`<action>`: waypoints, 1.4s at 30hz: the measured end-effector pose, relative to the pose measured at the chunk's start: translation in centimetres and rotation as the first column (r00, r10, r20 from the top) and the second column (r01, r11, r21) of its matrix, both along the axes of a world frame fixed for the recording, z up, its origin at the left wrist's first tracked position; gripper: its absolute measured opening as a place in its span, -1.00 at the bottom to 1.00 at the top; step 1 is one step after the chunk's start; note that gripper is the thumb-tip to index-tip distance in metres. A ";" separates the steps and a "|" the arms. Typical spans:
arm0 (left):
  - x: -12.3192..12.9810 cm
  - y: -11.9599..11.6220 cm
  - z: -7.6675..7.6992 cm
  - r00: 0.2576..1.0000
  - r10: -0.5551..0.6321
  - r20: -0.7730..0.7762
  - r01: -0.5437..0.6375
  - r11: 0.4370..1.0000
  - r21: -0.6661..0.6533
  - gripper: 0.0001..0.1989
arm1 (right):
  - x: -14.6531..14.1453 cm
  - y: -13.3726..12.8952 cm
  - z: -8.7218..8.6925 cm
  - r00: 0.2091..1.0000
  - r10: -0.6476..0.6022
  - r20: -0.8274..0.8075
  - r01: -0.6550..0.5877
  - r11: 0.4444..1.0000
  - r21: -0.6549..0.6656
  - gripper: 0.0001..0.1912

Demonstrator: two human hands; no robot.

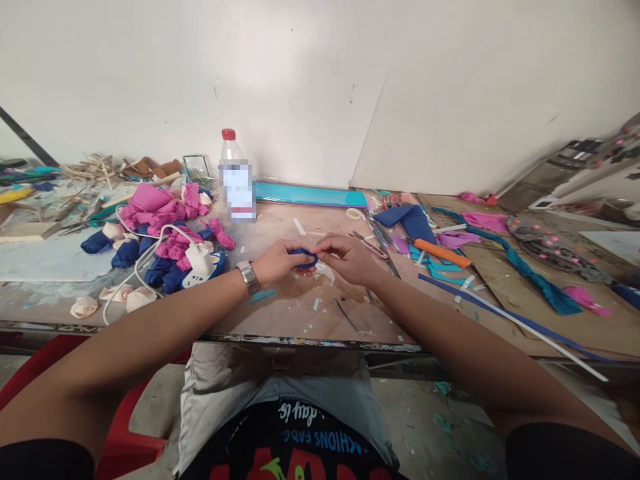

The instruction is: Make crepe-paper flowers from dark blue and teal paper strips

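L fingers (286, 247) & R fingers (334, 245) pinched on navy cloth (308, 261), over stained, scrap-strewn tbl (273, 233); white wall (300, 87) behind.

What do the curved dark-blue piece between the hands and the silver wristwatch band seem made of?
Curved dark-blue piece: probably matte fabric, bending softly without shine, though paper is possible.
Silver wristwatch band: likely polished metal; its links catch light.

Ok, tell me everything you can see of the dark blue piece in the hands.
The dark blue piece is small and soft-looking, like fabric or crepe paper; I cannot tell which. It looks bent or folded, but fingers hide part of it. The left hand grips it, and the right hand's fingertips pinch its other end, over the table.
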State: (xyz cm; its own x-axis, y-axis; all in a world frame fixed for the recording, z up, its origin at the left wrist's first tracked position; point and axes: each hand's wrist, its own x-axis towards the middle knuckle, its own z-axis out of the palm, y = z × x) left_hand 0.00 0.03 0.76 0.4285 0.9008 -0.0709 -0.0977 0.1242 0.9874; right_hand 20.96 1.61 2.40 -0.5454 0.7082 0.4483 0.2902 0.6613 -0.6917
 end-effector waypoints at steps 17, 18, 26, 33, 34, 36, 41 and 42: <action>-0.4 0.0 0.6 0.998 -0.058 -0.006 0.058 0.997 0.055 -0.58 | 0.6 -0.1 1.3 0.991 0.055 0.122 -0.073 0.986 0.151 -0.81; -0.4 0.0 0.6 0.998 -0.062 0.009 0.062 0.997 0.048 -0.57 | 0.6 -0.1 1.3 0.991 0.055 0.120 -0.073 0.985 0.157 -0.81; -0.5 0.0 0.8 0.995 -0.067 0.067 0.067 0.998 -0.002 -0.65 | 0.7 -0.3 1.5 0.997 0.042 0.072 -0.057 0.973 0.222 -0.82; -0.3 -0.2 1.0 0.993 -0.054 0.108 0.057 0.998 -0.025 -0.69 | 0.7 -0.4 1.6 0.994 0.076 0.084 -0.099 0.946 0.308 -0.84; -0.3 -0.2 1.0 0.992 -0.055 0.109 0.058 0.998 -0.022 -0.69 | 0.8 -0.4 1.6 0.993 0.076 0.089 -0.100 0.945 0.311 -0.84; -0.2 -0.2 1.0 0.993 -0.055 0.107 0.057 0.998 -0.013 -0.69 | 0.8 -0.2 1.4 0.992 0.087 0.094 -0.113 0.936 0.334 -0.85; -0.2 -0.3 1.0 0.996 -0.047 0.071 0.045 0.999 0.025 -0.69 | 0.9 0.2 1.2 0.985 0.126 0.113 -0.163 0.889 0.428 -0.88; -0.2 -0.3 0.9 0.997 -0.047 0.064 0.045 0.998 0.037 -0.69 | 0.9 0.3 1.3 0.984 0.126 0.125 -0.168 0.883 0.438 -0.89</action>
State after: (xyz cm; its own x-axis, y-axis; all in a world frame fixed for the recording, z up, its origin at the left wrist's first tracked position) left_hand -0.17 -0.24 1.67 0.4721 0.8815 -0.0099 -0.1566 0.0949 0.9831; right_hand 21.91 1.86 3.66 -0.6806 0.3540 0.6414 0.2123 0.9332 -0.2899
